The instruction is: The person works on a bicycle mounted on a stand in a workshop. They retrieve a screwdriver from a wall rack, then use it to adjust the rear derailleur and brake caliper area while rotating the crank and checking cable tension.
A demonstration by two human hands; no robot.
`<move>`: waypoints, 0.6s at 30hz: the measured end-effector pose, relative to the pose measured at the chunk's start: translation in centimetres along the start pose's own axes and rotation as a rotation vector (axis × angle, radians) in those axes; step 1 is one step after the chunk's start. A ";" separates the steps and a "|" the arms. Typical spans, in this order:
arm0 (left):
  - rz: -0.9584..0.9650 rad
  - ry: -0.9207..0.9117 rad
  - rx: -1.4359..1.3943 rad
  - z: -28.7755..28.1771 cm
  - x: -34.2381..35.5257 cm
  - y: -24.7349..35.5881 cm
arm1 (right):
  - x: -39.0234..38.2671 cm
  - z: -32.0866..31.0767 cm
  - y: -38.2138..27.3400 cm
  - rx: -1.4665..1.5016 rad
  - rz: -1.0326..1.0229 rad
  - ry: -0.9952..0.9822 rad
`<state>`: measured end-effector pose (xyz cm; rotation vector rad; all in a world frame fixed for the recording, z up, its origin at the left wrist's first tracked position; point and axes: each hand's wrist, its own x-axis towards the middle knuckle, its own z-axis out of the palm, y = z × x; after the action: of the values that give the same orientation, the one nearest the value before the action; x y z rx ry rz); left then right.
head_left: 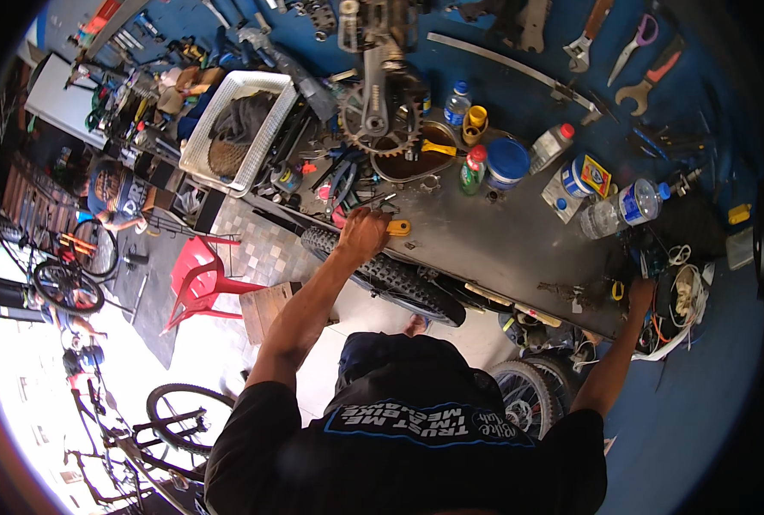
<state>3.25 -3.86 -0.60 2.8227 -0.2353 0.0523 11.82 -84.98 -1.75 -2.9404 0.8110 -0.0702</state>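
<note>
My left hand point(364, 235) is closed at the front edge of the dark metal workbench point(502, 245). From its right side sticks out a yellow handle point(398, 228) with a hole near the end; the rest of that tool is hidden in the fist. Far to the right, my right hand point(642, 294) reaches to the rim of a white basket point(681, 339) of cables and small parts. Its fingers are too dark and small to make out. A yellow-and-black roll-like item point(617, 290) lies just left of it. Loose hand tools point(341, 184) lie beyond my left hand.
A crankset with chainring point(378, 120) hangs over a tray of brown liquid point(412, 165). Bottles, a blue-lidded tub point(508, 160) and a clear bottle point(627, 210) stand behind. A knobby tyre point(391, 279) sits below the bench edge. A red chair point(200, 279) stands left.
</note>
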 end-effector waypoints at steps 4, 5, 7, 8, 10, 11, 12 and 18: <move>-0.196 0.281 -0.341 -3.4 -3.6 0.2 | -0.5 3.4 -1.1 0.213 -0.068 0.012; -0.257 0.390 -0.464 -4.0 -5.1 -0.1 | -1.1 3.5 -2.7 0.347 -0.083 0.055; -0.385 0.542 -0.785 -4.8 -7.5 -0.3 | -3.5 2.3 -4.9 0.661 -0.094 0.173; -0.506 0.445 -0.838 -6.8 -8.8 0.5 | -5.6 1.8 -5.5 0.837 -0.082 0.230; -0.575 0.529 -1.070 -8.4 -14.0 0.2 | -9.7 2.0 -11.7 1.512 -0.215 -0.255; -0.618 0.582 -1.231 -8.7 -16.2 0.6 | -12.7 1.5 -14.5 1.723 -0.161 -0.343; -0.651 0.639 -1.388 -9.1 -18.4 1.3 | -16.1 0.6 -17.6 1.849 -0.149 -0.438; -0.670 0.784 -1.808 -8.0 -31.4 5.5 | -35.4 -4.9 -29.7 1.876 -0.475 -1.190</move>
<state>-28.76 -1.71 6.71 0.8420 0.5657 0.4747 -3.74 -41.73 5.33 -0.9083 -0.2294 0.5043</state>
